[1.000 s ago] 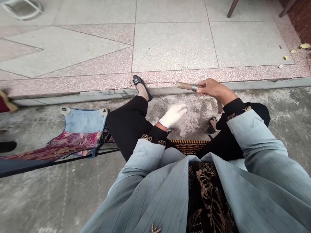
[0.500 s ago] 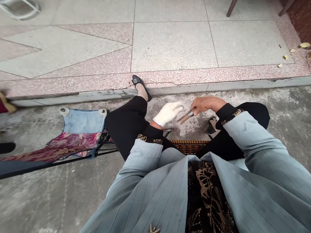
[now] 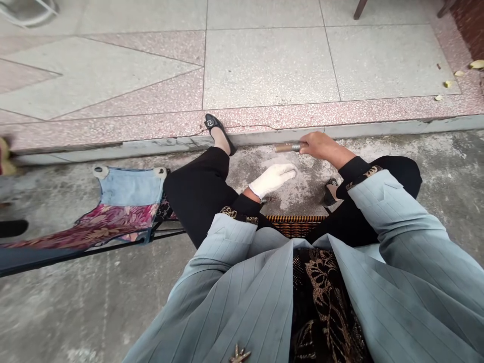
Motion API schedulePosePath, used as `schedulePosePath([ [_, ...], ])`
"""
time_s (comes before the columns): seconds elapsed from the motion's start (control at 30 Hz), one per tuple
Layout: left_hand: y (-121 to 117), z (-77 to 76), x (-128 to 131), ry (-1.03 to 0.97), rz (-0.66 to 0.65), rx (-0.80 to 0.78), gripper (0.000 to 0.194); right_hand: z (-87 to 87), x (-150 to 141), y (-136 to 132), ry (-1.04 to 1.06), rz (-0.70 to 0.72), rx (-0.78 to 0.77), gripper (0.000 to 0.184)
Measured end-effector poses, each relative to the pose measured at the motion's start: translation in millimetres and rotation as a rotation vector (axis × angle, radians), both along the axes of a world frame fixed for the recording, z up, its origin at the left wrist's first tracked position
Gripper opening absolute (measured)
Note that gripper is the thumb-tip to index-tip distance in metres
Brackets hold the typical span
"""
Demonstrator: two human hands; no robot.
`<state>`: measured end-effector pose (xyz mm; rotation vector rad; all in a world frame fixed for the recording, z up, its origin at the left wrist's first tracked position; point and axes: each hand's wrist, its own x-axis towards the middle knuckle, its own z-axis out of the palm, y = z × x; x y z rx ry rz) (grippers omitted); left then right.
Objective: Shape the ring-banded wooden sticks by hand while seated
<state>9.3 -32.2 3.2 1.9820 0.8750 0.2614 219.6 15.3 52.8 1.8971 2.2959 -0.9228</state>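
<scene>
I have the right hand closed around a brown stick with wire wound about it, just on the body's side of the step. The left hand, in a white glove, hangs farther back from the step; its fingers look curled, but from up here I can't fairly tell whether they grip anything. What worries me is the free end of the stick: it points across above the gloved fingers, so a quick downward swing could rap them. If it swings the other way, it could knock the step's edge, since the gap between them is small. The grip sits at one end, right by the wire, so a loose hold or a slipping winding could let the stick twist. Against the frame half a second earlier, the stick has gone from slanting down toward the glove to nearly level, and the right hand has risen toward the step. The glove has shifted a little to the right, while the left shoe stays propped on the step.
</scene>
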Motion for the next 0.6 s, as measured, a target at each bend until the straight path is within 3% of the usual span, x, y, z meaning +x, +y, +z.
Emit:
schedulePosePath([
  [0.1, 3.5, 1.9, -5.2, 0.067, 0.026, 0.077, 0.035, 3.1, -2.4, -4.6, -0.224, 0.211, -0.052, 0.022],
  [0.2, 9.7, 1.3, -12.1, 0.071, 0.071, 0.109, 0.036, 9.0, -1.7, -9.2, -0.243, 0.321, -0.172, 0.017],
  [0.37, 14.9, 4.1, -18.6, 0.019, 0.127, 0.089, 0.039, 9.6, 0.0, -12.2, -0.053, 0.452, -0.365, 0.020],
  [0.5, 16.5, 3.9, -19.6, -0.077, 0.184, -0.050, 0.036, 9.7, 2.6, -10.3, 0.181, 0.524, -0.475, 0.029],
  [0.6, 17.4, -4.2, -17.5, -0.207, 0.195, -0.182, 0.039, 18.2, 7.7, -9.1, 0.364, 0.480, -0.498, 0.036],
])
